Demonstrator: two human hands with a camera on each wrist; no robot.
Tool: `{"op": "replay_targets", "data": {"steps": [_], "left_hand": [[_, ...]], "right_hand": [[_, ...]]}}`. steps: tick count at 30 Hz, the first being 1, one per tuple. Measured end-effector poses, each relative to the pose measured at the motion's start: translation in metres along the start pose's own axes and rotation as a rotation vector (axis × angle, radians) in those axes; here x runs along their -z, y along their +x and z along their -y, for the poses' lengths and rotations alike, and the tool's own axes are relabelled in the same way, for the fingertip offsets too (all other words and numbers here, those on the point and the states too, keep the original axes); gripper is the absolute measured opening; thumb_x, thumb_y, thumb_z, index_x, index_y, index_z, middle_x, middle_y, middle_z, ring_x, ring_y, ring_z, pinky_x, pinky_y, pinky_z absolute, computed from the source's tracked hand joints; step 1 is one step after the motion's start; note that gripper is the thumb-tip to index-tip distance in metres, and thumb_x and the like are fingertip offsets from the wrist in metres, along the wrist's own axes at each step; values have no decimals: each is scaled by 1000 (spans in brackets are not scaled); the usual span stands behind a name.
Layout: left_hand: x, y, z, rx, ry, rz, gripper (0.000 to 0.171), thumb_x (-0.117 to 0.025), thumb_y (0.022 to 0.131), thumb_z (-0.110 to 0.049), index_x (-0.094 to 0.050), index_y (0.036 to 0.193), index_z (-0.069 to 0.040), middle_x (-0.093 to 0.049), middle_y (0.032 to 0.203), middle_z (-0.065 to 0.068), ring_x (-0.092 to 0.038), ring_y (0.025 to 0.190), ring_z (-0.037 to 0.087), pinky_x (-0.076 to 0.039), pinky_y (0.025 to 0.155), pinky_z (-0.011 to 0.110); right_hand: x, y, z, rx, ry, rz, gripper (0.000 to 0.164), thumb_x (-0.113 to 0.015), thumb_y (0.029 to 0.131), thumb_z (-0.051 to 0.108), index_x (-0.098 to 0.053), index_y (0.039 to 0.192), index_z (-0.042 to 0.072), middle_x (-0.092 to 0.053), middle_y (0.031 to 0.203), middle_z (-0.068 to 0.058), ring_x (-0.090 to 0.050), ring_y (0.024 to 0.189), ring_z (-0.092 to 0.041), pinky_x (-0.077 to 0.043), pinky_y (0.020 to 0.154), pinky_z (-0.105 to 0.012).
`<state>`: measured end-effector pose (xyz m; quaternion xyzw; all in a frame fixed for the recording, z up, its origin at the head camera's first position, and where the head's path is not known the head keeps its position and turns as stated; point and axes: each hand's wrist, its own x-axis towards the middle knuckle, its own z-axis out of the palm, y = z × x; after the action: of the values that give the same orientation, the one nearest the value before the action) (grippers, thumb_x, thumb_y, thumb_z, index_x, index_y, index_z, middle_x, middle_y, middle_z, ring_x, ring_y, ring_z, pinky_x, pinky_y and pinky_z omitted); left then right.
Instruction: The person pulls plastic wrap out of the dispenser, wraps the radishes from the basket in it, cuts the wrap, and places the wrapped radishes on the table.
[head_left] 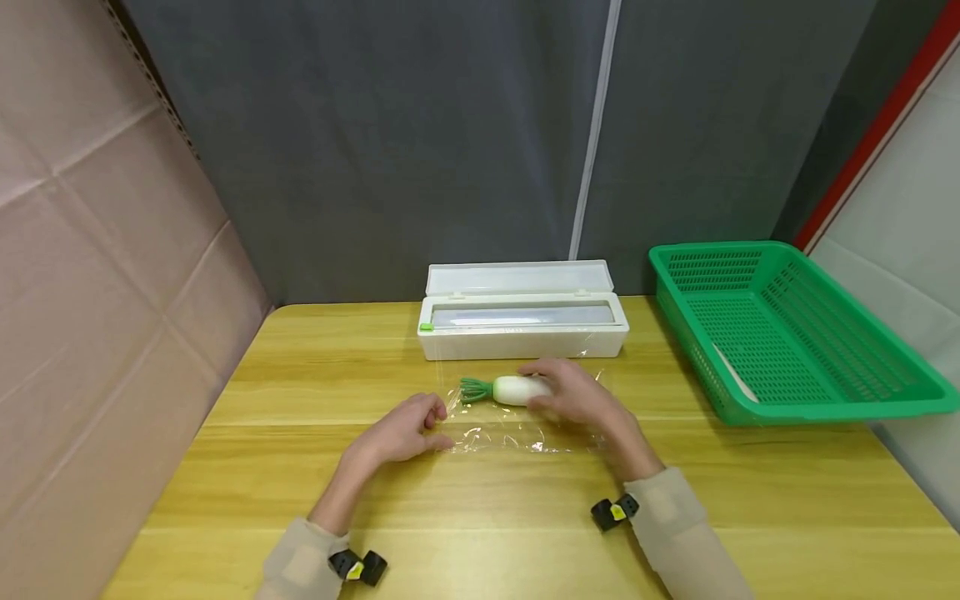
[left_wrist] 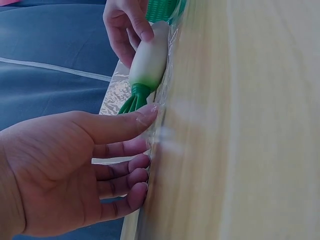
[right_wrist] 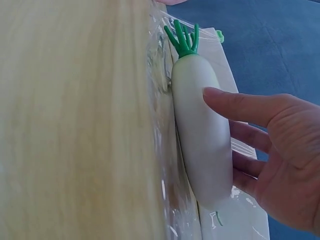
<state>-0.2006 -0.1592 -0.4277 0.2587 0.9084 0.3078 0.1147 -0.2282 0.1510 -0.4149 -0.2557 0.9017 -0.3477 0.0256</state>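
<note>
A white toy radish (head_left: 514,390) with green stalks lies on its side on a clear sheet of cling film (head_left: 495,439). My right hand (head_left: 573,390) holds the radish's thick end, thumb on one side and fingers on the other, as the right wrist view shows. Near the leafy end, my left hand (head_left: 401,429) rests at the film's left edge. Its thumb (left_wrist: 145,116) touches the film, and its loosely bent fingers stand apart from the thumb. Behind the radish is a white cling film dispenser (head_left: 525,343) with its lid raised; the film runs out of its front.
A green plastic basket (head_left: 847,411) stands at the right of the wooden table (head_left: 480,525). On the dispenser's left end sits a small green slider (head_left: 426,327). A dark grey curtain (head_left: 375,150) hangs behind, with a pale covered wall at left.
</note>
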Motion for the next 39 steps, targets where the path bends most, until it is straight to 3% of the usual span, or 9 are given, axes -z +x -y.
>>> {"op": "replay_targets", "data": {"steps": [19, 28, 34, 39], "left_hand": [[4, -3, -3, -60, 13, -45, 22, -77, 91, -16, -65, 106, -6, -58, 97, 2, -55, 88, 18, -50, 78, 31], [7, -2, -3, -89, 14, -18, 24, -79, 89, -20, -66, 105, -7, -58, 97, 1, -56, 88, 18, -50, 79, 31], [8, -3, -1, -118, 32, 19, 28, -84, 85, -27, -68, 101, -10, -58, 96, 0, -54, 89, 18, -49, 81, 32], [8, -3, 0, -107, 28, 47, 25, -85, 83, -23, -68, 98, -11, -57, 96, 1, -53, 88, 19, -48, 80, 32]], "right_hand": [[18, -17, -7, 39, 28, -77, 34, -75, 89, 5, -69, 123, 1, -68, 124, -13, -59, 119, -37, -44, 103, -55], [27, -31, -14, 86, 49, -98, 29, -74, 90, 2, -70, 119, 1, -71, 115, -10, -63, 107, -32, -50, 96, -53], [33, -42, -20, 98, 124, -45, 27, -76, 90, 6, -71, 116, 2, -72, 111, -10, -66, 100, -32, -52, 91, -51], [40, -51, -29, 72, 137, 7, 26, -75, 91, 8, -70, 115, 0, -72, 109, -12, -66, 97, -30, -53, 88, -47]]}}
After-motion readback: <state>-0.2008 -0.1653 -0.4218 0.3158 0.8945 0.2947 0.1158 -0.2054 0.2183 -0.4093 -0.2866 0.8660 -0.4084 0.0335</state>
